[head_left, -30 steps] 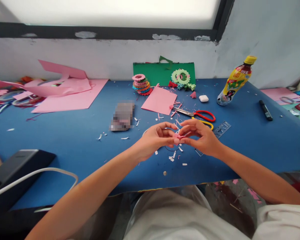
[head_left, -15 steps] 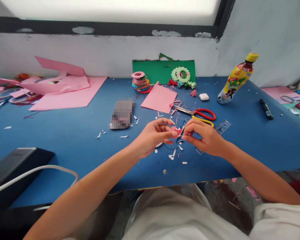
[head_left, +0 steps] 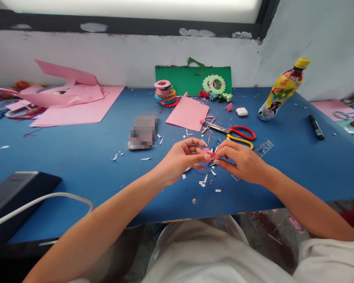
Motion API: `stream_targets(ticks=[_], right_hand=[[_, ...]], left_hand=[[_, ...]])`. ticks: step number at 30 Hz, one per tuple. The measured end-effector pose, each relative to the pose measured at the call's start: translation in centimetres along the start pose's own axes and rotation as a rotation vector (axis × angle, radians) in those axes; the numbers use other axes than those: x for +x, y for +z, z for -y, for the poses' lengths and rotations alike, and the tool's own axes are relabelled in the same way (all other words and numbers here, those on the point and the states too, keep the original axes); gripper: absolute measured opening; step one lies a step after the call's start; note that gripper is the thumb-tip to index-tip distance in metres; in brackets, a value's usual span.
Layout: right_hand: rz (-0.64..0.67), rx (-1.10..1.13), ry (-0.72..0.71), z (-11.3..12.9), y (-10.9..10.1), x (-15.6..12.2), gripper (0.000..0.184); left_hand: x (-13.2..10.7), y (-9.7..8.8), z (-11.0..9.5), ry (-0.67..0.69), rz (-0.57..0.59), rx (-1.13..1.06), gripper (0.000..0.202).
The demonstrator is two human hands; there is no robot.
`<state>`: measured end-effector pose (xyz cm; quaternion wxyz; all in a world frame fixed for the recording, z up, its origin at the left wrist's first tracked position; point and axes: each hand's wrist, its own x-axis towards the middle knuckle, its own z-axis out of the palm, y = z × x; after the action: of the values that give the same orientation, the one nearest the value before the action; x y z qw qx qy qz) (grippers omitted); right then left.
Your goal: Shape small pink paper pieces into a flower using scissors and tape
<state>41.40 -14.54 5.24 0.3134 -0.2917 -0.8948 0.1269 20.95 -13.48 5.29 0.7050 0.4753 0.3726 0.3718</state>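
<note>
Above the blue table, my left hand (head_left: 184, 161) pinches a small folded piece of pink paper (head_left: 210, 154) between thumb and fingers. My right hand (head_left: 238, 159) is closed at the paper's right side, its thumb and fingertips pinched on its edge. Whether anything else is in that pinch is too small to see. Beneath both hands lie white paper scraps (head_left: 205, 179) and a partly hidden blue-and-white item. Just beyond my right hand rest scissors (head_left: 228, 130) with one red and one yellow handle loop, near a square pink sheet (head_left: 188, 113).
A stack of scalloped paper rings (head_left: 165, 93) and a pale green ring (head_left: 214, 84) stand by a green board (head_left: 177, 76). A drink bottle (head_left: 284, 90), a white earbud case (head_left: 241, 111), a clear ruler (head_left: 264, 148), a black marker (head_left: 316, 127) and a blurred phone-like slab (head_left: 143, 131) surround the work area.
The view has shifted slightly. Both hands stay at nearly the same place, and the right fingertips have closed in a little against the pink paper.
</note>
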Motion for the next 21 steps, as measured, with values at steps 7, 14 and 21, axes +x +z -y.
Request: stream_targets(ticks=[7, 14, 21], right_hand=[[0.011, -0.071, 0.005, 0.2, 0.17, -0.03, 0.01], [0.017, -0.138, 0.009, 0.06, 0.51, -0.21, 0.01], [0.02, -0.173, 0.011, 0.04, 0.81, -0.26, 0.008]], left_hand=[[-0.07, 0.0, 0.14, 0.013, 0.011, 0.04, 0.034], [0.04, 0.17, 0.29, 0.035, -0.014, 0.128, 0.04], [-0.08, 0.32, 0.19, -0.004, 0.003, 0.156, 0.043]])
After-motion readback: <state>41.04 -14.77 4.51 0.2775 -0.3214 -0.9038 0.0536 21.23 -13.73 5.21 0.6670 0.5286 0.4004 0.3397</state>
